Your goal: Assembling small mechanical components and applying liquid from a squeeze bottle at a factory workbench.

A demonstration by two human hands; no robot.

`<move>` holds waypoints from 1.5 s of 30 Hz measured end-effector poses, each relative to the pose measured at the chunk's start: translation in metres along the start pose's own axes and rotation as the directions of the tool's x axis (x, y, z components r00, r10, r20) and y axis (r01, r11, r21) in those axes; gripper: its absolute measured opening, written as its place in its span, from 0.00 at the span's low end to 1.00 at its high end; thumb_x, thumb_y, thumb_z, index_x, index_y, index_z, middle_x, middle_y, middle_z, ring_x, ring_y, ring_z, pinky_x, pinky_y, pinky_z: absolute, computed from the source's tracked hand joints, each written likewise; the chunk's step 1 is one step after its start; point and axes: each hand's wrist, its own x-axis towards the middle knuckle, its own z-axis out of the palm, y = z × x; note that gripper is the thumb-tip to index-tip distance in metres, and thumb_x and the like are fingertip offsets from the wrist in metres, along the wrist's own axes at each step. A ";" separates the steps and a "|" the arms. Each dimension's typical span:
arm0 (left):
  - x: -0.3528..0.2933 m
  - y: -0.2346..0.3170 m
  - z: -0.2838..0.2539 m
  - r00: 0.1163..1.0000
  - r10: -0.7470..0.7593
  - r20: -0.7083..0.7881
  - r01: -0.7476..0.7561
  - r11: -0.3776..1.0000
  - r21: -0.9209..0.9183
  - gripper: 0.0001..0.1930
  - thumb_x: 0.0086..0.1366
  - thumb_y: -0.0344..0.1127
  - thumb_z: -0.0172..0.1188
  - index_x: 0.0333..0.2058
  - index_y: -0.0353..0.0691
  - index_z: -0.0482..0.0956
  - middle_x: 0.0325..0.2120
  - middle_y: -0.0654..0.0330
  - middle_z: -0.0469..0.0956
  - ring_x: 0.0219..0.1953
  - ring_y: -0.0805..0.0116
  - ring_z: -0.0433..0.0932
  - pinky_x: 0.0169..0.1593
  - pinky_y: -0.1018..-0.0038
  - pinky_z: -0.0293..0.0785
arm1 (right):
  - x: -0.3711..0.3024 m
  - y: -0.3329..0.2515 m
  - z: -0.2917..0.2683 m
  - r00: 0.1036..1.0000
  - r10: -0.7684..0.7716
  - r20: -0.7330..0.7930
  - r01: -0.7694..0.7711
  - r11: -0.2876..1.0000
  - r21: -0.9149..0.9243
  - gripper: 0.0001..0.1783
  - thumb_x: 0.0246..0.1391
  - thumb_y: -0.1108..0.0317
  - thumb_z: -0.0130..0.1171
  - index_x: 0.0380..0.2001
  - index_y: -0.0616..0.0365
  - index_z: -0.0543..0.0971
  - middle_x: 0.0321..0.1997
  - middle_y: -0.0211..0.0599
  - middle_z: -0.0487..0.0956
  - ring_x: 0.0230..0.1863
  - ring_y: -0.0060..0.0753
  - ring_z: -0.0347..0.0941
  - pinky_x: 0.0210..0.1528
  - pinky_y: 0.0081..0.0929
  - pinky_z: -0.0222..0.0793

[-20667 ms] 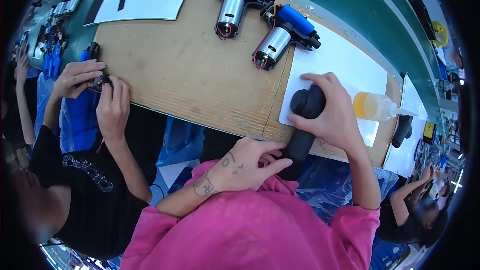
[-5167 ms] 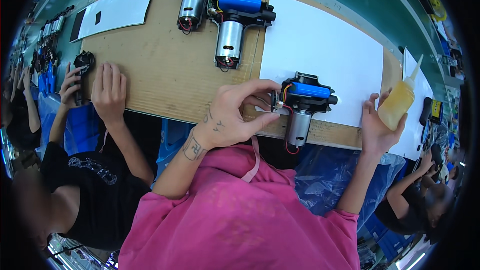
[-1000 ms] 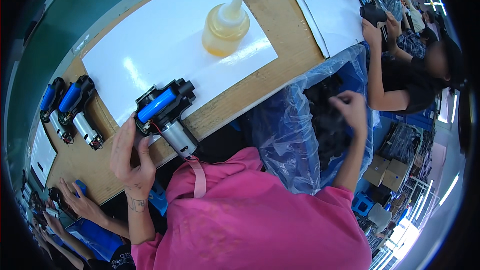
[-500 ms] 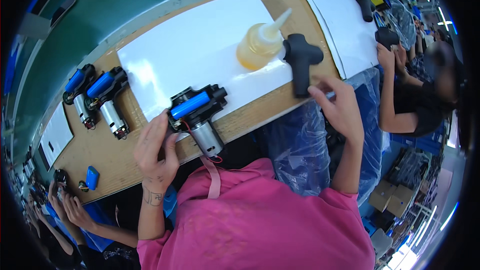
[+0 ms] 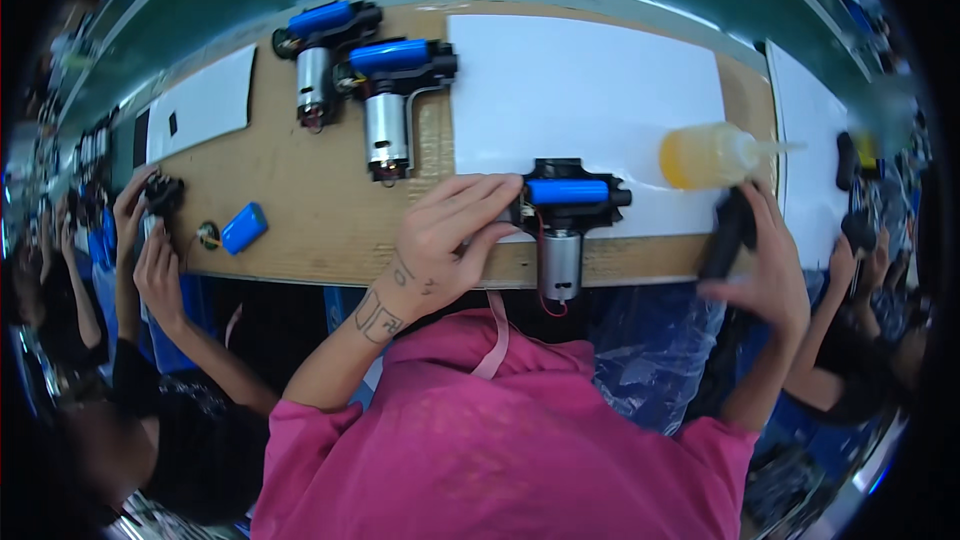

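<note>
My left hand (image 5: 455, 235) grips the left side of an open black housing half with its fingers and thumb. In it sit a blue cylindrical battery (image 5: 567, 191) and a silver motor (image 5: 559, 265), with a thin red wire looping below. At the right, my right hand (image 5: 775, 265), somewhat blurred, closes around a black T-shaped housing (image 5: 728, 237); its fingers cover part of the crosspiece and the thumb lies by the stem's lower end. A squeeze bottle of yellowish liquid (image 5: 700, 157) lies just beyond, its nozzle pointing right.
Two similar motor assemblies (image 5: 387, 125) (image 5: 313, 80) lie at the back left. A white sheet (image 5: 590, 80) covers part of the table (image 5: 270, 240). Left, a co-worker's hands (image 5: 150, 250) are beside a loose blue battery (image 5: 244, 228). Another co-worker's hands (image 5: 850, 265) are at the right.
The view has swung left and turned. My right hand has moved from beside the black T-shaped housing onto it and closed around it. My left hand stays on the motor assembly.
</note>
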 end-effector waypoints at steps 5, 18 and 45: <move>-0.005 -0.002 -0.001 0.996 -0.066 0.054 0.068 0.997 -0.041 0.29 0.53 0.18 0.70 0.57 0.32 0.80 0.51 0.49 0.84 0.51 0.50 0.82 0.53 0.63 0.80 | -0.027 -0.103 -0.025 0.927 -0.335 0.170 0.332 0.942 0.051 0.65 0.20 0.58 0.86 0.68 0.62 0.67 0.73 0.68 0.61 0.71 0.69 0.65 0.70 0.51 0.64; 0.005 -0.016 -0.006 0.995 0.015 0.101 -0.002 0.992 -0.126 0.29 0.51 0.22 0.73 0.55 0.32 0.81 0.48 0.49 0.83 0.48 0.50 0.81 0.49 0.63 0.82 | 0.042 -0.156 0.054 0.839 -0.480 0.256 0.530 0.828 -0.185 0.63 0.27 0.58 0.84 0.68 0.71 0.64 0.74 0.71 0.56 0.69 0.72 0.60 0.72 0.59 0.58; -0.086 0.039 -0.001 0.821 -0.347 0.454 0.560 0.331 -0.760 0.35 0.46 0.33 0.83 0.51 0.38 0.73 0.40 0.63 0.79 0.44 0.73 0.79 0.47 0.73 0.79 | 0.058 -0.227 0.117 0.700 -0.709 -0.089 0.419 0.306 0.855 0.14 0.54 0.63 0.64 0.34 0.66 0.82 0.33 0.43 0.83 0.34 0.37 0.81 0.39 0.31 0.76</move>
